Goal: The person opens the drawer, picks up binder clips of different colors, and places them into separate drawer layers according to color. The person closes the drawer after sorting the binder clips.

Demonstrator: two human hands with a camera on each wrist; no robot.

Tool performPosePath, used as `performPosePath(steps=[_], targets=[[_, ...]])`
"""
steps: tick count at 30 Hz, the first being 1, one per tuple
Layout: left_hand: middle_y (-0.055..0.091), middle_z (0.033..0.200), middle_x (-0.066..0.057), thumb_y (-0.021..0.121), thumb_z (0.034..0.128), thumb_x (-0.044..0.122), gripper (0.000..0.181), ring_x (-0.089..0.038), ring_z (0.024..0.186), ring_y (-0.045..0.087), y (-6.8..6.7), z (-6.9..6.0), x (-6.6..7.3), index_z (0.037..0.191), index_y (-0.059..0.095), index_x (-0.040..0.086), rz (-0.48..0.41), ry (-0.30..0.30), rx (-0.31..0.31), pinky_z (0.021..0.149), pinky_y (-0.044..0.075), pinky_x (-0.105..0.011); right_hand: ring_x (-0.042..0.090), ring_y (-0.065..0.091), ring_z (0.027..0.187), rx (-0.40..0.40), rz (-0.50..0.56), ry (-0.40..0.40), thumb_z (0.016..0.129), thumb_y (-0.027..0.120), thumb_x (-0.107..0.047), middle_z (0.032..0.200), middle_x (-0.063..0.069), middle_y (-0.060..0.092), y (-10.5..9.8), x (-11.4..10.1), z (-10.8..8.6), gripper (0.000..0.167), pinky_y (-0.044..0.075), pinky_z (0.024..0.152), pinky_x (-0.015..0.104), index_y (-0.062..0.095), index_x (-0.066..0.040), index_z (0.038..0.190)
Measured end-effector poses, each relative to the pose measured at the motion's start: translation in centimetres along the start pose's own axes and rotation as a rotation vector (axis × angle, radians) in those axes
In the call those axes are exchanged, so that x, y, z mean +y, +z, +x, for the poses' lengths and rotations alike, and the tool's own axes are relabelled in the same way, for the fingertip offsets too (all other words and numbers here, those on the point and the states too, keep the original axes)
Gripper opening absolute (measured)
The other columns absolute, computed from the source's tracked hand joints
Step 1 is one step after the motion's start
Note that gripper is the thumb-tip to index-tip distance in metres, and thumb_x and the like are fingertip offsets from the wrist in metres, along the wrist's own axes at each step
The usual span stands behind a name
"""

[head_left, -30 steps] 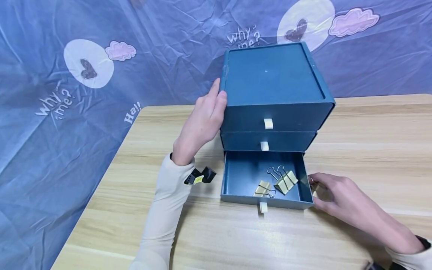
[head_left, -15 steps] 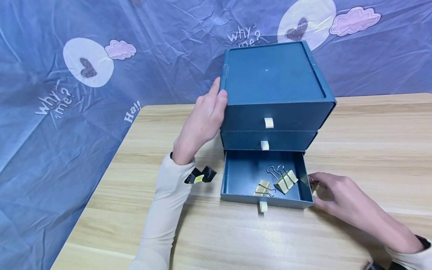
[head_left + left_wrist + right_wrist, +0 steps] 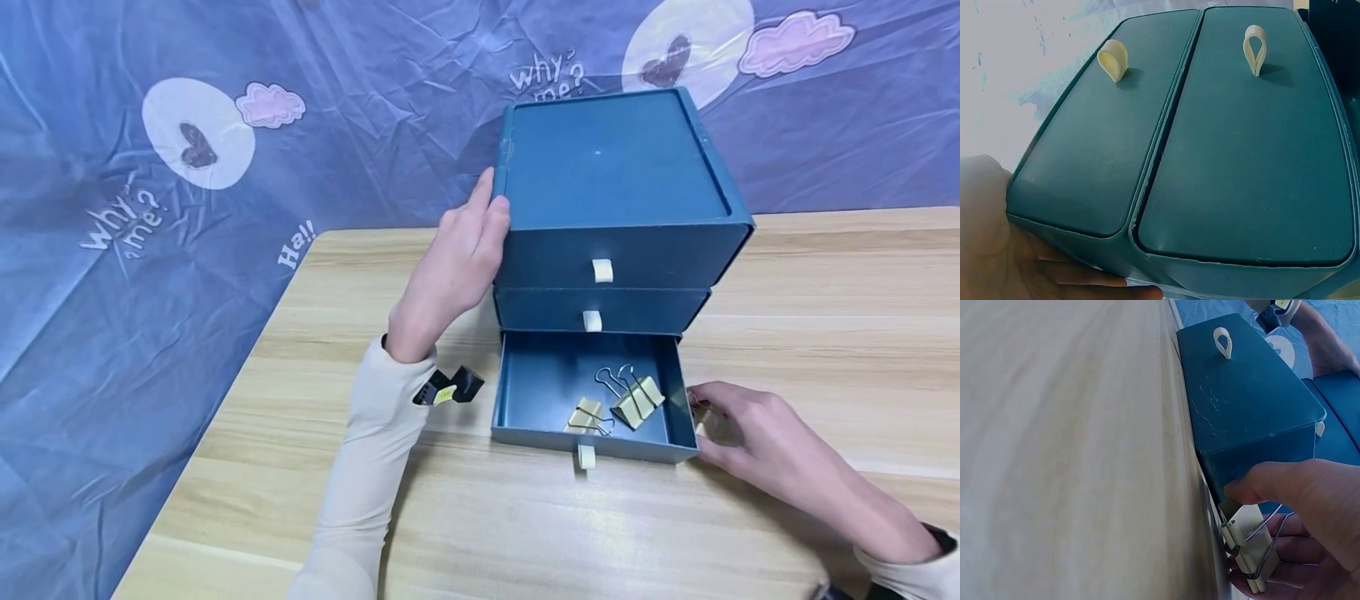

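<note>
A blue cabinet with three stacked drawers stands on the table, its bottom drawer pulled out. Two gold binder clips lie inside: a larger clip at the right and a smaller clip near the front. My left hand rests against the cabinet's upper left side, fingers fairly straight along the wall in the left wrist view. Just outside the drawer's right wall, my right hand holds another gold binder clip between thumb and fingers. Its thumb lies close by the drawer wall; whether they touch I cannot tell.
White loop tabs mark the upper drawer, the middle drawer and the open one. A wooden table spreads around the cabinet. Behind hangs a blue printed cloth. A small black camera sits on the left wrist.
</note>
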State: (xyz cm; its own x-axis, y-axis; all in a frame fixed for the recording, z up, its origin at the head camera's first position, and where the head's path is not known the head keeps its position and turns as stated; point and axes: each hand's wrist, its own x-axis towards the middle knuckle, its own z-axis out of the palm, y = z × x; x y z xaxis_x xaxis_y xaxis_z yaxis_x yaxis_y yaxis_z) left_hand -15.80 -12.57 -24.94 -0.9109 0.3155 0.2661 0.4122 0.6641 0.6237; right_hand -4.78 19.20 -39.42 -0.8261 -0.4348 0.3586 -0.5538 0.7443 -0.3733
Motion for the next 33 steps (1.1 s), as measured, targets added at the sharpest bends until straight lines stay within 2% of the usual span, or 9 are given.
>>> performPosePath(steps=[9,18,22,24,26,28,29,31,33], targets=[[0.034,0.153,-0.011,0.022,0.105,0.032,0.059,-0.011,0.136,0.035,0.0,0.1,-0.1,0.153,0.017,-0.001,-0.002,0.008,0.0,0.11,0.027,-0.021,0.0,0.05,0.068,-0.018,-0.019,0.016,0.06,0.078,-0.002,0.08,-0.007,0.065,-0.1,-0.1,0.2,0.039,0.041,0.059,0.011,0.066,-0.005,0.097],[0.034,0.153,-0.01,0.023,0.105,0.032,0.058,-0.009,0.136,0.035,0.0,0.1,0.0,0.153,0.017,0.0,0.002,0.001,0.0,0.109,0.027,-0.019,0.002,0.049,0.068,-0.025,0.006,0.037,0.057,0.081,0.001,0.084,-0.003,0.067,0.0,0.3,0.1,0.047,0.045,0.057,0.021,0.067,-0.002,0.102],[0.034,0.153,-0.01,0.023,0.1048,0.031,0.058,-0.01,0.136,0.035,0.1,0.1,-0.2,0.153,0.017,0.0,-0.004,-0.002,-0.002,0.11,0.028,-0.021,0.003,0.051,0.069,-0.004,0.002,0.008,0.057,0.08,0.001,0.086,-0.003,0.066,0.4,0.3,0.1,0.047,0.044,0.06,0.014,0.067,-0.003,0.102],[0.047,0.144,-0.014,0.023,0.1048,0.032,0.058,-0.009,0.136,0.035,0.1,0.1,-0.3,0.153,0.017,0.0,-0.004,-0.006,-0.006,0.11,0.028,-0.02,0.003,0.052,0.069,0.011,0.001,-0.012,0.057,0.079,0.0,0.086,-0.003,0.067,0.5,0.4,0.1,0.047,0.043,0.062,0.011,0.067,-0.004,0.102],[0.047,0.143,-0.013,0.023,0.1048,0.033,0.059,-0.007,0.135,0.034,0.1,0.1,-0.4,0.153,0.016,0.001,-0.004,-0.005,-0.009,0.109,0.028,-0.019,0.003,0.052,0.07,0.02,0.007,-0.028,0.056,0.08,-0.001,0.088,-0.002,0.067,0.6,0.4,0.1,0.047,0.042,0.063,0.009,0.067,-0.003,0.102],[0.056,0.128,-0.016,0.022,0.1048,0.033,0.059,-0.005,0.135,0.034,0.1,0.1,-0.3,0.153,0.017,0.001,-0.004,-0.001,-0.01,0.109,0.027,-0.018,0.003,0.053,0.069,0.032,0.013,-0.043,0.056,0.079,-0.001,0.088,-0.002,0.067,0.7,0.5,0.1,0.047,0.042,0.063,0.007,0.067,-0.004,0.101],[0.055,0.129,-0.015,0.022,0.1048,0.034,0.059,-0.004,0.135,0.033,0.1,0.1,-0.3,0.154,0.016,0.001,-0.004,-0.001,-0.012,0.109,0.027,-0.017,0.003,0.052,0.069,0.036,0.017,-0.047,0.055,0.079,0.0,0.088,-0.002,0.067,0.8,0.6,0.1,0.047,0.041,0.063,0.007,0.067,-0.004,0.101],[0.046,0.144,-0.013,0.022,0.1048,0.034,0.059,-0.002,0.135,0.032,0.0,0.1,-0.3,0.154,0.016,0.001,-0.005,-0.001,-0.013,0.108,0.026,-0.016,0.002,0.052,0.069,0.046,0.021,-0.052,0.054,0.078,0.0,0.088,-0.002,0.066,0.9,0.7,0.0,0.048,0.041,0.063,0.007,0.067,-0.004,0.1],[0.049,0.14,-0.014,0.022,0.1049,0.034,0.059,-0.002,0.135,0.031,0.0,0.1,-0.3,0.154,0.016,0.001,-0.005,-0.002,-0.015,0.108,0.025,-0.015,0.002,0.052,0.069,0.053,0.028,-0.055,0.053,0.077,0.001,0.087,-0.003,0.066,1.0,0.8,0.0,0.048,0.041,0.063,0.007,0.067,-0.004,0.1]])
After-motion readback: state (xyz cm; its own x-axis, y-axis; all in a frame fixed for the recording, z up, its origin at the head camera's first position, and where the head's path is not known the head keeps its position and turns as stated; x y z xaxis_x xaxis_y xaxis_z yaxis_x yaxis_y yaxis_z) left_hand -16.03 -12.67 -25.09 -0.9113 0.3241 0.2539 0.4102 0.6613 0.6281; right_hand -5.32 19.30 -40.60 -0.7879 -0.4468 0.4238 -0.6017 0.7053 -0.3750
